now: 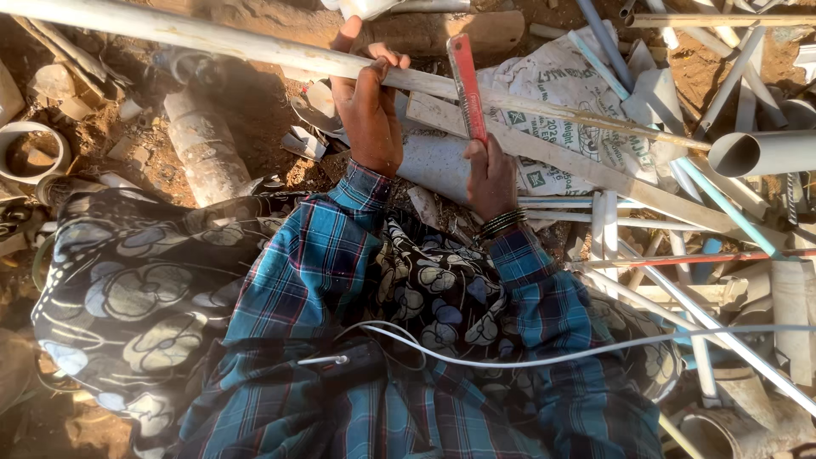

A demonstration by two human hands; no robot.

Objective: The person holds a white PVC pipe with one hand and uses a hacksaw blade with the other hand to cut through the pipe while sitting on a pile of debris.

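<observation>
**Hands at work on a plastic pipe amid scrap**

At the left of the frame, cut pipe rings [30, 149] and a short dusty pipe piece [204, 153] lie on the bare earth. Just left of centre, the left hand [367, 106] curls its fingers over a long white pipe [255, 49] that runs from the upper left corner down toward the right. At centre, the right hand [490, 174], bangles at the wrist, is closed around the handle of a red-framed hacksaw [467, 85], whose frame crosses the pipe. Behind lies a printed white sack [569, 76]; a tangle of pale pipes [731, 212] fills the right side.
</observation>
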